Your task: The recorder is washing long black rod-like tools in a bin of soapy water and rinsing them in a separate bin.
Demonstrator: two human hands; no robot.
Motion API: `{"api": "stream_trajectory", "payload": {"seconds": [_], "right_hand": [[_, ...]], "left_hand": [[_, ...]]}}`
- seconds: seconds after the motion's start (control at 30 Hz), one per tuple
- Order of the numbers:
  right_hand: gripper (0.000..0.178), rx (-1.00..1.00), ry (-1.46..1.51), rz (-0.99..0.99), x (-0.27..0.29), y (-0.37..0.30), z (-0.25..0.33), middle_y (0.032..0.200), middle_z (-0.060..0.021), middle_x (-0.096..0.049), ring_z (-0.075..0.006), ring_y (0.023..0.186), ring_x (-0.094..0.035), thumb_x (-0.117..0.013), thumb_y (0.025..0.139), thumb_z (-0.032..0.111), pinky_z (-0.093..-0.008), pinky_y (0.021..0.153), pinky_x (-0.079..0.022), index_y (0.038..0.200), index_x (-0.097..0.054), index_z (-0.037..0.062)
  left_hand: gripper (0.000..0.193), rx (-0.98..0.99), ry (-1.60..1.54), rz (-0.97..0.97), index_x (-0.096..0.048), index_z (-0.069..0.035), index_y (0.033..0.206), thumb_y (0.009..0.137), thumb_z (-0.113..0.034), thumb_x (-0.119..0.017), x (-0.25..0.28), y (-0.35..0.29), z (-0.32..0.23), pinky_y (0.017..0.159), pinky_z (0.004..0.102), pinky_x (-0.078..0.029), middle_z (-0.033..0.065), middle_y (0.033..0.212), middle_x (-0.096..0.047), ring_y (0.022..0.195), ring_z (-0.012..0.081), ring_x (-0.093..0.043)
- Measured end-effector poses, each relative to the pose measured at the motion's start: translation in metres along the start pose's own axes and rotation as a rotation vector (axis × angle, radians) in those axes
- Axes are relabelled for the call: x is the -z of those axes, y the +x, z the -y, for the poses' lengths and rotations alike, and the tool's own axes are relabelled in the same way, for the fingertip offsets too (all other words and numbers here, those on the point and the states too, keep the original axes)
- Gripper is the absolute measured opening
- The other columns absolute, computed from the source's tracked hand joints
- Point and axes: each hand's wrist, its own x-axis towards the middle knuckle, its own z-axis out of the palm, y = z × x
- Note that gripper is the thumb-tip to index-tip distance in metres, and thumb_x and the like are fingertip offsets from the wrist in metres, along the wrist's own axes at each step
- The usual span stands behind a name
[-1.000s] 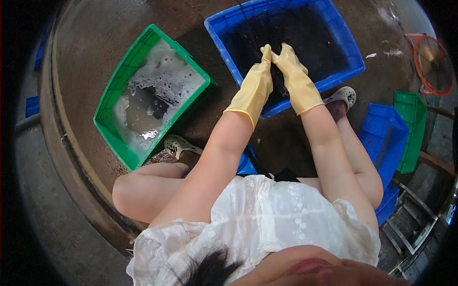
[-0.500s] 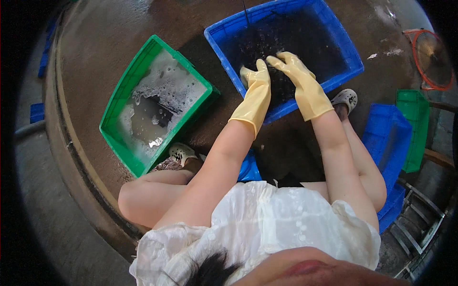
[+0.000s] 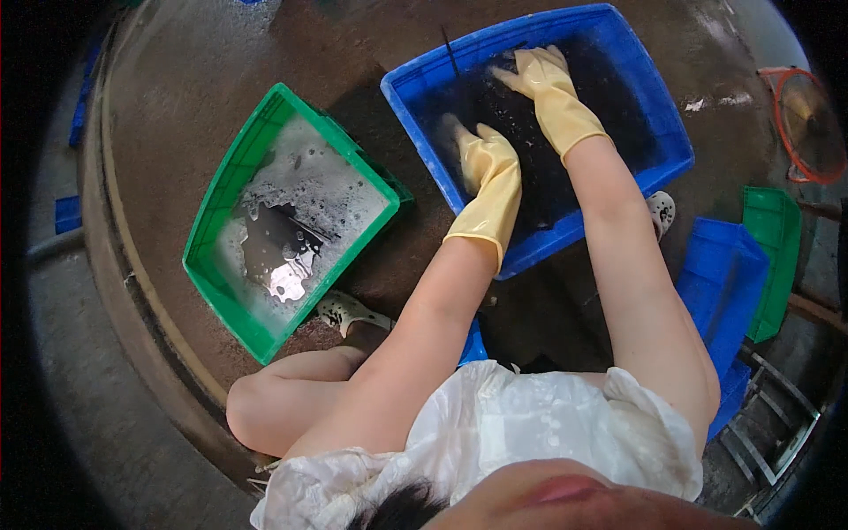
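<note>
A wet brown floor [image 3: 146,168] is serving as the work surface. A blue plastic tub [image 3: 543,243] is standing on it ahead of the person, and dark water [image 3: 618,106] is filling it. A green plastic tub [image 3: 231,190], containing foamy grey water [image 3: 336,190], is standing apart to its left.

The left hand [image 3: 486,155] is resting in the near-left part of the blue tub, thumb and fingers standing apart, fingertips blurring. The right hand [image 3: 541,75] is lying farther in, its thumb stretching away from its fingers. Neither is visibly pinching anything; underwater contact is escaping view.

Handling: the filled blue tub is presumably weighing heavily, its plastic likely feeling stiff and, being wet, slippery. The rim is offering the best hold, at two opposite sides.

Count: two tubs, two yellow rubber gloves [image 3: 490,199], one thin dark rod [image 3: 450,53] crossing the far rim, two clogs [image 3: 344,314] and, at right, one green crate [image 3: 768,265] and at least two blue crates [image 3: 720,274] are showing.
</note>
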Motion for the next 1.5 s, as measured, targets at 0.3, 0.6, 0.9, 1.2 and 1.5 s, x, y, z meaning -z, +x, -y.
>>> {"api": "stream_trajectory", "payload": {"seconds": [0.3,0.6,0.9,1.2,1.5], "right_hand": [[0.038,0.252,0.868,-0.733,-0.024,-0.003,-0.075,0.099,-0.0145,-0.078,-0.0234,0.101,-0.073,-0.057,0.104,0.032,-0.0367,0.100,-0.050,0.091,-0.075,0.0011],[0.042,-0.032,1.513,-0.918,0.071,-0.055,-0.033,0.067,-0.0093,-0.067,-0.0167,0.052,-0.060,-0.056,0.106,0.038,-0.0263,0.054,-0.052,0.091,-0.068,0.0013],[0.033,-0.465,2.089,-0.378,-0.030,0.006,0.020,0.077,-0.0042,-0.062,-0.0108,0.060,-0.060,-0.081,0.090,0.022,-0.0260,0.053,-0.062,0.106,-0.057,0.0065],[0.047,0.048,1.398,-0.620,0.034,0.003,-0.019,0.066,-0.0060,-0.065,-0.0155,0.053,-0.058,-0.050,0.104,0.045,-0.0278,0.049,-0.048,0.089,-0.067,0.0031],[0.059,0.103,1.162,-0.585,0.130,-0.085,0.016,0.071,-0.0118,-0.070,-0.0178,0.053,-0.061,-0.047,0.106,0.049,-0.0301,0.052,-0.049,0.094,-0.070,-0.0039]], "left_hand": [[0.034,0.026,-0.152,-0.038,-0.071,0.002,0.106,0.099,-0.026,-0.054,-0.028,-0.016,0.005,0.084,0.0451,-0.052,0.0279,0.101,-0.070,0.092,0.0431,-0.067],[0.026,-0.003,-0.227,0.096,-0.073,-0.007,0.079,0.092,-0.020,-0.054,-0.002,-0.028,0.037,0.071,0.0425,-0.056,0.0155,0.080,-0.073,0.075,0.0334,-0.070],[0.018,-0.224,0.122,-0.366,-0.066,-0.008,0.072,0.085,-0.021,-0.067,-0.053,-0.035,0.073,0.062,0.0451,-0.054,0.0147,0.071,-0.065,0.062,0.0349,-0.063],[0.037,-0.088,-0.094,0.096,-0.071,-0.002,0.085,0.096,-0.035,-0.060,0.000,-0.042,0.038,0.079,0.0499,-0.055,0.0238,0.090,-0.070,0.085,0.0439,-0.068],[0.066,0.091,-0.209,0.123,-0.051,0.001,0.142,0.091,-0.034,-0.074,0.008,-0.034,0.058,0.108,0.0435,-0.044,0.0197,0.143,-0.057,0.126,0.0390,-0.058]]}}
